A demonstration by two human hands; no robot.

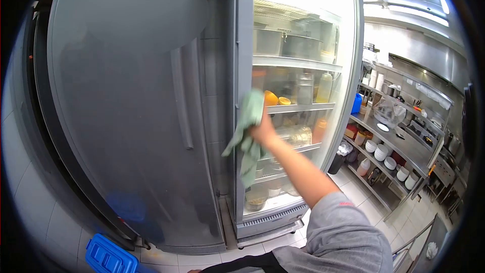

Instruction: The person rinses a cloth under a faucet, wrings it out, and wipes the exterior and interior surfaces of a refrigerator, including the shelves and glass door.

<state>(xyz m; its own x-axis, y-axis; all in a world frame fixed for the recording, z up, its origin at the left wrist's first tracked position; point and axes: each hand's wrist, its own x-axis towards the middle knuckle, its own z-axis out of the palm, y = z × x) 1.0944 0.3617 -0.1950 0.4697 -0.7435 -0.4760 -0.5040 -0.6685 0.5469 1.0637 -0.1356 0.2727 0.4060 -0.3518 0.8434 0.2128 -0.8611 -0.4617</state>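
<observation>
Our right hand (262, 130) is closed around a bunched pale green cloth (247, 132), gripping it at about the middle. It presses the cloth against the left edge of the tall glass-fronted refrigerator door (303, 30), where the glass meets the grey metal frame (244, 45). Our left hand is out of view, so we cannot say what it is doing.

Only part of the cloth sits under our palm. One end stands up above the fingers and a long tail hangs loose below. We judge that this is the first risk: the grip is small, so a quick stroke could pull the cloth free and drop it onto the white tiled floor (348, 192).

The hanging tail also lies just beside the seam between the frame and the big dull grey steel door (126, 121) on the left. It could snag there. We cannot tell whether the glass door is fully latched. If it is not, a hard push near this edge might rock it and shake what stands behind the glass. That includes the orange round thing (271, 98) on the middle shelf, the pale yellow squeeze bottle (324, 87) and the round steel pots (285, 44) higher up.

If the cloth is wet, which we cannot tell, drips could make the tiles slick underfoot. Our arm is stretched well forward, so a slip would leave us little balance.
</observation>
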